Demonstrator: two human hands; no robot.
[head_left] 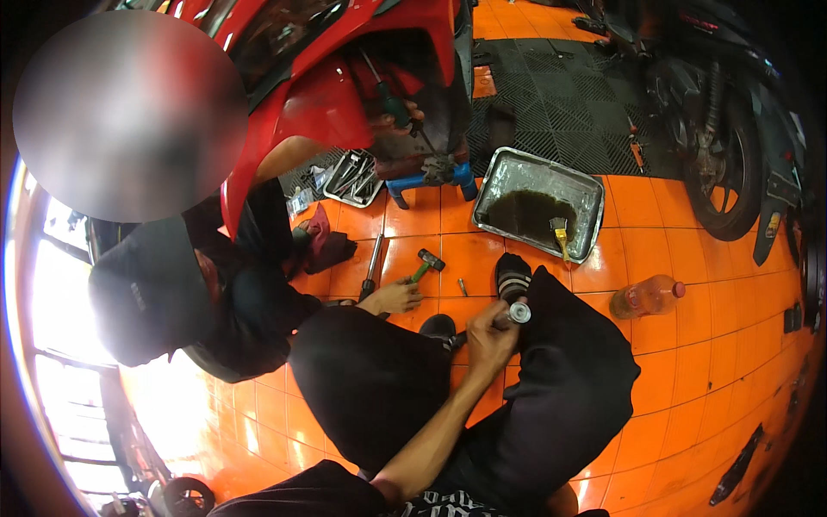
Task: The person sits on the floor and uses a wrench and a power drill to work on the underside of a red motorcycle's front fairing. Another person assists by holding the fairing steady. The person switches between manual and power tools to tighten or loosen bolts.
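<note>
My left hand is closed around a metal cylindrical part whose round silver end faces up, beside my right knee. Its lower length is hidden by my fingers and leg. My right hand does not show; only a patch of skin appears at the bottom edge by my right thigh. Just beyond my left hand a short metal piece lies on the orange tiles. Further left, another person's hand is beside a hammer with a green handle. A long metal tool with a dark grip lies near that hand.
A metal tray holds dark liquid and a yellow-handled brush. A plastic bottle stands right. Red motorcycle panels overhang a blue stool; another hand holds a screwdriver there. A tool tray and a motorcycle wheel flank these.
</note>
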